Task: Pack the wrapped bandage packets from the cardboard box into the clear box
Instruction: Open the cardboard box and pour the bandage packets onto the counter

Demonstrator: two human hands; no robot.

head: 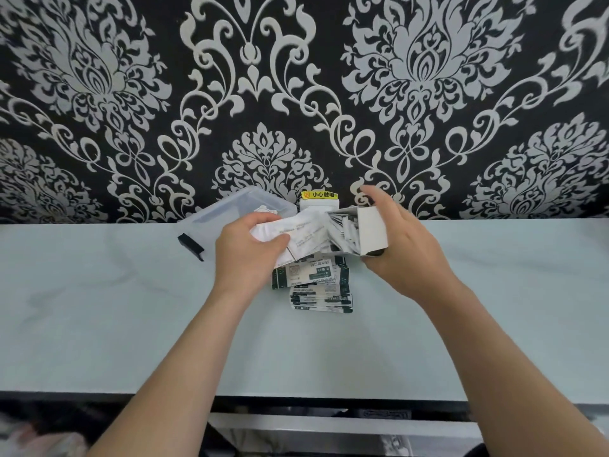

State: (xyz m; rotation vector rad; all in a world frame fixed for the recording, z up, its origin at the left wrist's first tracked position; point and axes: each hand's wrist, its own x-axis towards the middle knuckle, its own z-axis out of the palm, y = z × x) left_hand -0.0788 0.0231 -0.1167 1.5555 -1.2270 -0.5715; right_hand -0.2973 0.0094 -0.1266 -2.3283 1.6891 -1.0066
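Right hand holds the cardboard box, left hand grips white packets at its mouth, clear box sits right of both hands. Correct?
One error: the head view shows the clear box on the left, behind the left hand. The rest holds: right hand holds the cardboard box, left hand grips white packets at its mouth.

The pale tabletop [131,324] runs back to the wall [99,94]. A clear box [224,209] sits at its far edge. Green-edged packets [316,291] lie piled mid-table.
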